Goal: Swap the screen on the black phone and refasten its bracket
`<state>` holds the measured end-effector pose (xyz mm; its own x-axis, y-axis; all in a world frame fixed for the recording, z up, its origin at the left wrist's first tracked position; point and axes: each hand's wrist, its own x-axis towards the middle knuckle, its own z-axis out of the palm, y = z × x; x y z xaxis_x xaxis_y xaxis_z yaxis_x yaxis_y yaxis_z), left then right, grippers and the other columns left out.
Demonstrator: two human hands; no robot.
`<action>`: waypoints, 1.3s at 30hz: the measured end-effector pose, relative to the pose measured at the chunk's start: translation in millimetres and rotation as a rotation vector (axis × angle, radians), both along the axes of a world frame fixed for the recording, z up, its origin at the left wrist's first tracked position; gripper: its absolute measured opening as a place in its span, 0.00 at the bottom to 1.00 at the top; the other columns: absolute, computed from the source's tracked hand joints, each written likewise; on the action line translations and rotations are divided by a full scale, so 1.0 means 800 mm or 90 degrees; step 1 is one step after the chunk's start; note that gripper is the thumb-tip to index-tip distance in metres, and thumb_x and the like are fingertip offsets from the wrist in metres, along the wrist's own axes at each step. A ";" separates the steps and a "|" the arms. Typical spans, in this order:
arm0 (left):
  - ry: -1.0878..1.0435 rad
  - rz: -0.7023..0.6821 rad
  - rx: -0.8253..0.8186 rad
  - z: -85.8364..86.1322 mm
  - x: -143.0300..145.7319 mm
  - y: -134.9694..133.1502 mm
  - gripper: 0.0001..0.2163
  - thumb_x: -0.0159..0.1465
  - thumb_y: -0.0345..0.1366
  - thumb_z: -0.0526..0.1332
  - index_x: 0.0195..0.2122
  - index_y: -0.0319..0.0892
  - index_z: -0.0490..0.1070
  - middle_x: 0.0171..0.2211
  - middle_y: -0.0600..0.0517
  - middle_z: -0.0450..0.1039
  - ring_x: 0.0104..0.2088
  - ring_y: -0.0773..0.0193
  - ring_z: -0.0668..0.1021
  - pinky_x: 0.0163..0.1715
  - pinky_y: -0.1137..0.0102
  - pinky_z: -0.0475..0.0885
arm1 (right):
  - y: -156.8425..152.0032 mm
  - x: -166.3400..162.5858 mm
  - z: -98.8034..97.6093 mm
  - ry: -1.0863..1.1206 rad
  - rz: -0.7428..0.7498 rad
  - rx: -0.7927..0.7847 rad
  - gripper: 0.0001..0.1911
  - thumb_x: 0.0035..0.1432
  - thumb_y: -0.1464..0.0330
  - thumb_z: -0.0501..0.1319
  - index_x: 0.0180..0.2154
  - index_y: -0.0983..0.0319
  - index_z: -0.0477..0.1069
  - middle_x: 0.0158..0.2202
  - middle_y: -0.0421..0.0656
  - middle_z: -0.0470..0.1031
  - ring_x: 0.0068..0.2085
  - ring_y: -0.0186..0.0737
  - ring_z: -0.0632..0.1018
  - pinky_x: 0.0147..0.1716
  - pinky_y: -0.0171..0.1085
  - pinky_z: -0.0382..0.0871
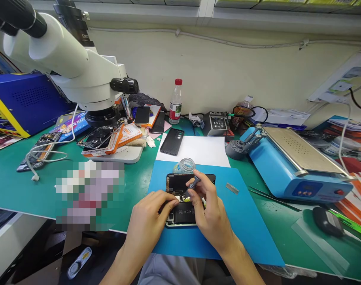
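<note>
An opened phone (184,213) lies on the blue mat, its battery and inner parts exposed. Its dark screen part (180,182) is folded up at the far side. My right hand (211,213) is closed around a small grey screwdriver (193,185), tilted with its lower end over the phone's middle; the tip is hard to see. The thumb and index finger of my left hand (150,213) press together over the phone's left side, near the joint with the screen. Just behind the phone stands a clear round jar (184,165).
A blue mat (245,221) lies under the work, with a small metal piece (232,188) on it. Behind are white paper and a black phone back (172,141). A microscope (76,67) stands left; a blue heating plate machine (299,170) and tweezers (275,199) lie right.
</note>
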<state>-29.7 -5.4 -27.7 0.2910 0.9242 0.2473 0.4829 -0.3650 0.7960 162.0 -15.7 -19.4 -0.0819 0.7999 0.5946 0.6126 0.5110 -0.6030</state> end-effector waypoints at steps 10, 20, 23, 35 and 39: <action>0.001 0.002 0.004 -0.001 0.000 0.000 0.05 0.75 0.34 0.63 0.40 0.48 0.77 0.39 0.59 0.81 0.41 0.63 0.80 0.41 0.69 0.68 | 0.000 0.000 -0.002 0.000 0.000 -0.004 0.29 0.76 0.74 0.55 0.72 0.53 0.52 0.58 0.50 0.76 0.56 0.45 0.82 0.47 0.40 0.84; 0.001 0.001 0.012 0.000 0.000 0.000 0.05 0.75 0.34 0.62 0.41 0.49 0.76 0.39 0.59 0.80 0.41 0.63 0.79 0.41 0.69 0.68 | 0.005 0.001 0.007 -0.055 0.004 0.061 0.30 0.71 0.73 0.64 0.69 0.54 0.58 0.48 0.45 0.78 0.42 0.40 0.81 0.41 0.40 0.81; 0.001 -0.002 0.015 0.000 0.000 -0.001 0.05 0.75 0.34 0.62 0.41 0.49 0.76 0.39 0.60 0.80 0.41 0.64 0.79 0.41 0.69 0.68 | 0.005 0.002 0.011 -0.053 0.036 0.055 0.28 0.72 0.74 0.62 0.68 0.54 0.60 0.51 0.45 0.78 0.48 0.42 0.81 0.46 0.42 0.80; 0.048 0.007 0.068 0.012 -0.002 -0.010 0.05 0.75 0.35 0.61 0.41 0.49 0.76 0.39 0.58 0.81 0.39 0.63 0.81 0.41 0.69 0.69 | 0.001 0.005 0.009 -0.053 0.031 0.060 0.31 0.71 0.78 0.51 0.71 0.56 0.55 0.66 0.48 0.70 0.61 0.48 0.76 0.54 0.49 0.79; 0.082 0.036 0.137 0.025 0.000 -0.019 0.06 0.76 0.37 0.60 0.42 0.48 0.76 0.39 0.56 0.82 0.38 0.61 0.81 0.40 0.68 0.69 | -0.002 0.002 0.010 -0.058 0.021 0.052 0.31 0.72 0.77 0.54 0.71 0.54 0.53 0.65 0.49 0.71 0.63 0.48 0.75 0.54 0.49 0.79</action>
